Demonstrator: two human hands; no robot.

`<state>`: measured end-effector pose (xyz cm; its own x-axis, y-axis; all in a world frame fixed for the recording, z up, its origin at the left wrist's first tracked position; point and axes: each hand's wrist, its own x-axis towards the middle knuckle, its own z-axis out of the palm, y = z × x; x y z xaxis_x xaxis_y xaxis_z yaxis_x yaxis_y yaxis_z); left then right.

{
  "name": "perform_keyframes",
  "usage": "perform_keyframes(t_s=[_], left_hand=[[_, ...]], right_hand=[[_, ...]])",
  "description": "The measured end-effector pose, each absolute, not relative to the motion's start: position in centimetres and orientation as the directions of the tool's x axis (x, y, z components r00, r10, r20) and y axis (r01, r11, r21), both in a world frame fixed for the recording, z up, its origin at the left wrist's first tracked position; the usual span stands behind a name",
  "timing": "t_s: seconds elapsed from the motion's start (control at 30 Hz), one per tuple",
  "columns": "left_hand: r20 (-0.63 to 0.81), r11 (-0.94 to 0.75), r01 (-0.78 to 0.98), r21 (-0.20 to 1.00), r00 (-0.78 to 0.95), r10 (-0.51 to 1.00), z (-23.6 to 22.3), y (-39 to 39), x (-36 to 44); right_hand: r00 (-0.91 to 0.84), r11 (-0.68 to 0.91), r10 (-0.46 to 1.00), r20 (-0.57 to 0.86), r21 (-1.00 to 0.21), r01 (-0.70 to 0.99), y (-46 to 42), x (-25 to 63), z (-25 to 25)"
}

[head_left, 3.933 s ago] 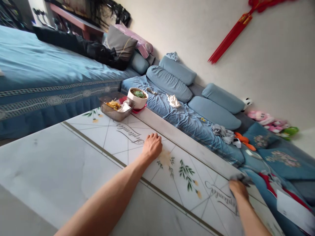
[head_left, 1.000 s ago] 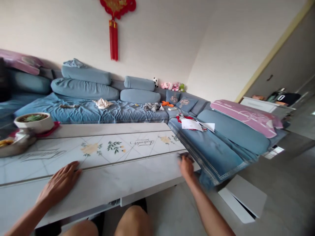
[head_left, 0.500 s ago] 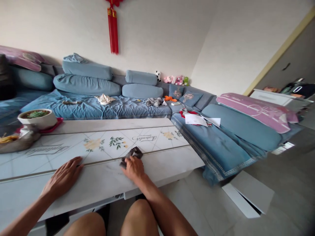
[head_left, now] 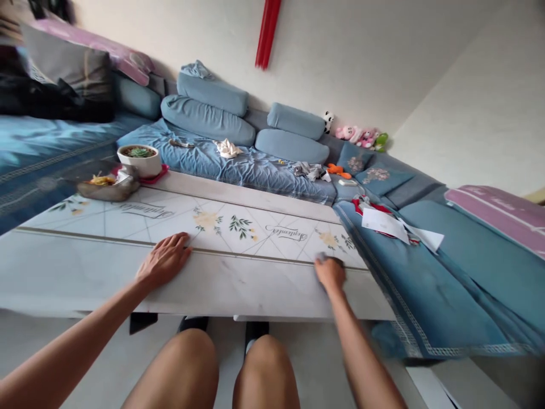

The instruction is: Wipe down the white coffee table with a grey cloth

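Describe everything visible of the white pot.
The pot is white, round and wide-mouthed, with a smooth, ceramic-looking wall. It stands upright, holding a green succulent in brown fill. It sits on a pink-red base at the far left of the table, behind the see-through tray; whether pot and tray touch is unclear. Neither the left hand nor right hand touches it.

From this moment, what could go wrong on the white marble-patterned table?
If the right hand sweeps its dark grey cloth far to the left, it may bump the see-through brown box and spill its yellowish contents. A pushed box might also knock the white pot with a green plant close beside it.
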<state>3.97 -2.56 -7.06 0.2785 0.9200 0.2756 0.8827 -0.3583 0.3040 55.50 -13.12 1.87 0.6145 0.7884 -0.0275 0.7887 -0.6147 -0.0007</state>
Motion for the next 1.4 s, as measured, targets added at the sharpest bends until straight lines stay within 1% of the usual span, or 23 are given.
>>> perform_keyframes(t_s=[0.03, 0.1, 0.17, 0.2, 0.23, 0.27, 0.3, 0.4, 0.47, 0.53, 0.6, 0.63, 0.7, 0.77, 0.8, 0.9, 0.97, 1.0, 1.07, 1.13, 1.23, 1.33, 1.4], left_hand=[[0.273, -0.354, 0.885, 0.301, 0.276, 0.922, -7.0, -2.6, 3.9], [0.258, -0.347, 0.889, 0.298, 0.275, 0.926, -6.9, -2.6, 3.7], [0.237, -0.343, 0.891, 0.297, 0.279, 0.930, -6.7, -2.6, 3.4], [0.229, -0.343, 0.890, 0.300, 0.282, 0.932, -6.6, -2.6, 3.3], [0.225, -0.344, 0.889, 0.304, 0.284, 0.932, -6.6, -2.6, 3.3], [0.222, -0.344, 0.887, 0.309, 0.284, 0.933, -6.5, -2.7, 3.2], [0.224, -0.341, 0.886, 0.313, 0.280, 0.933, -6.5, -2.7, 3.3], [0.249, -0.347, 0.882, 0.317, 0.276, 0.928, -6.7, -2.9, 3.5], [0.278, -0.359, 0.881, 0.308, 0.278, 0.920, -7.0, -2.9, 3.7], [0.300, -0.369, 0.884, 0.288, 0.282, 0.911, -7.3, -2.7, 3.8], [0.308, -0.375, 0.889, 0.263, 0.291, 0.906, -7.5, -2.6, 3.8], [0.307, -0.376, 0.892, 0.251, 0.294, 0.905, -7.6, -2.5, 3.8], [0.297, -0.368, 0.900, 0.233, 0.294, 0.908, -7.5, -2.5, 3.8], [0.283, -0.355, 0.909, 0.219, 0.289, 0.914, -7.3, -2.5, 3.8], [0.276, -0.350, 0.913, 0.212, 0.287, 0.917, -7.2, -2.6, 3.8], [0.263, -0.339, 0.920, 0.195, 0.284, 0.922, -6.9, -2.7, 3.6], [0.261, -0.339, 0.921, 0.193, 0.285, 0.922, -6.9, -2.7, 3.4], [0.263, -0.342, 0.919, 0.196, 0.287, 0.921, -6.9, -2.7, 3.3], [0.269, -0.349, 0.914, 0.208, 0.290, 0.919, -7.1, -2.6, 3.1], [0.275, -0.344, 0.912, 0.223, 0.280, 0.920, -7.3, -2.6, 2.9], [0.282, -0.327, 0.915, 0.237, 0.257, 0.924, -7.9, -2.4, 2.8], [0.310, -0.316, 0.921, 0.229, 0.239, 0.920, -8.5, -2.3, 2.8], [0.330, -0.317, 0.924, 0.216, 0.236, 0.914, -8.8, -2.2, 2.9]], right_hand=[[0.517, -0.518, 0.855, -0.040, -0.042, 0.854, -12.2, 51.4, 0.9], [0.262, -0.267, 0.964, -0.056, -0.145, 0.953, -10.7, 42.9, -1.2], [0.003, -0.014, 0.999, -0.048, -0.236, 0.972, -9.9, 36.7, -2.7], [-0.081, 0.067, 0.996, -0.043, -0.264, 0.962, -9.8, 35.1, -3.2], [-0.122, 0.106, 0.992, -0.042, -0.277, 0.955, -9.9, 34.8, -3.4], [-0.114, 0.097, 0.992, -0.046, -0.276, 0.956, -10.3, 35.8, -3.4], [-0.058, 0.041, 0.997, -0.058, -0.260, 0.965, -10.8, 37.9, -3.2], [0.270, -0.282, 0.958, -0.098, -0.143, 0.949, -13.4, 48.8, -1.2], [0.510, -0.516, 0.853, -0.109, -0.042, 0.855, -15.4, 57.0, 1.1], [0.684, -0.684, 0.723, -0.099, 0.036, 0.729, -16.5, 63.5, 3.5], [0.771, -0.768, 0.632, -0.079, 0.072, 0.637, -16.3, 67.1, 5.3], [0.786, -0.783, 0.614, -0.072, 0.076, 0.618, -15.5, 67.5, 5.9], [0.770, -0.769, 0.633, -0.078, 0.056, 0.637, -12.8, 65.8, 6.0], [0.683, -0.687, 0.723, -0.103, -0.006, 0.727, -9.2, 60.6, 5.0], [0.606, -0.614, 0.787, -0.116, -0.052, 0.787, -7.3, 57.0, 4.3], [0.241, -0.257, 0.966, -0.098, -0.216, 0.942, -3.0, 44.0, 1.5], [0.021, -0.039, 0.998, -0.066, -0.288, 0.957, -1.5, 36.8, 0.1], [-0.051, 0.033, 0.997, -0.052, -0.309, 0.950, -1.1, 34.7, -0.3], [-0.093, 0.078, 0.995, -0.031, -0.320, 0.944, -0.8, 34.2, -0.7], [-0.001, -0.004, 1.000, -0.020, -0.296, 0.955, -0.9, 38.9, -0.6], [0.309, -0.305, 0.951, -0.014, -0.210, 0.929, -2.3, 51.9, 0.2], [0.610, -0.606, 0.793, -0.006, -0.118, 0.787, -4.2, 64.4, 1.7], [0.728, -0.725, 0.686, -0.002, -0.083, 0.683, -4.7, 69.6, 2.6]])
